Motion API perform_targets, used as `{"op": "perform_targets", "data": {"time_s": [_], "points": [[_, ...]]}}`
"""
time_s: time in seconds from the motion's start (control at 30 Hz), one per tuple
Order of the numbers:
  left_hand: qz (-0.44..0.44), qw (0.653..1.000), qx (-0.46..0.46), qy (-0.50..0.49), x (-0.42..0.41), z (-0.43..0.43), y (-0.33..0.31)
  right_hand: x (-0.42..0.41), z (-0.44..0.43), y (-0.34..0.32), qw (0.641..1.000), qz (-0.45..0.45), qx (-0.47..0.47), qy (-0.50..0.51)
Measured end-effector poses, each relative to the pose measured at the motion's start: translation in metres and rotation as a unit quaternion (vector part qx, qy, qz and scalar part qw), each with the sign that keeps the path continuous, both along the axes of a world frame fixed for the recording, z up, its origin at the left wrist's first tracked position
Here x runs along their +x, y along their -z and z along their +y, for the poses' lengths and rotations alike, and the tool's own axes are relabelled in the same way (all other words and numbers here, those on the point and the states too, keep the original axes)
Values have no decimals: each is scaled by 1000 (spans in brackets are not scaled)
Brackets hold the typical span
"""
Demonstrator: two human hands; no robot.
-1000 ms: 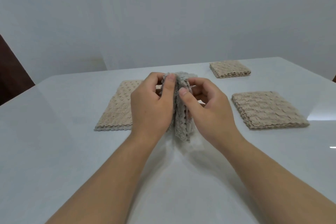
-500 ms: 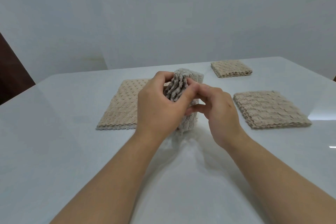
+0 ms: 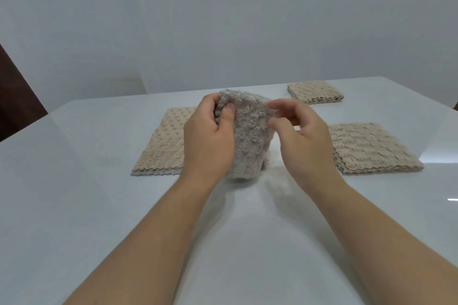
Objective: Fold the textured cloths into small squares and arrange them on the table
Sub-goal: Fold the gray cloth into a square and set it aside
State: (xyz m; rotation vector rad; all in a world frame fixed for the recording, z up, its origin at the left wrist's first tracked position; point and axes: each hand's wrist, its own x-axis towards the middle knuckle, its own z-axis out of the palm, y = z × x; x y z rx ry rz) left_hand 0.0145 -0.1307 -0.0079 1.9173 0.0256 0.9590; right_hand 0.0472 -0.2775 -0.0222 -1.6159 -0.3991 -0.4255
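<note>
A folded grey textured cloth (image 3: pixel 250 136) stands on edge on the white table (image 3: pixel 74 205), its broad face turned toward me. My left hand (image 3: pixel 210 141) grips its upper left edge, thumb pressed on the front. My right hand (image 3: pixel 300 136) hovers at the cloth's right edge with fingers apart; the fingertips are near or just touching the fabric. A flat beige cloth (image 3: pixel 163 143) lies behind my left hand, partly hidden. Two folded beige squares lie to the right: one near (image 3: pixel 371 147), one far (image 3: pixel 316 91).
The table's far edge meets a plain white wall. A dark brown piece of furniture (image 3: pixel 14 101) stands beyond the table's left corner. Bare table surface stretches in front of my forearms.
The grey cloth has turned from showing its stacked edges to showing its broad face. My right hand has let go of it and opened beside it; my left hand keeps its hold.
</note>
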Motion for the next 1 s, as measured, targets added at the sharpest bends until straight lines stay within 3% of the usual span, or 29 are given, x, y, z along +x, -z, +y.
{"op": "perform_targets", "data": {"time_s": [0.1,0.3,0.53,0.73,1.0], "points": [[-3,1000,19,18,4,7,-2,5,-7,0,995,-32,-58,70],[-12,998,27,58,4,12,-1,12,-15,-2,991,-21,-124,34],[25,996,-40,80,12,26,1,12,-23,-4,985,-16,-170,-28],[120,988,-47,80,17,34,7,12,-29,-11,969,43,28,-242],[251,950,-62,175,17,28,16,6,-31,-15,929,96,86,-348]]}}
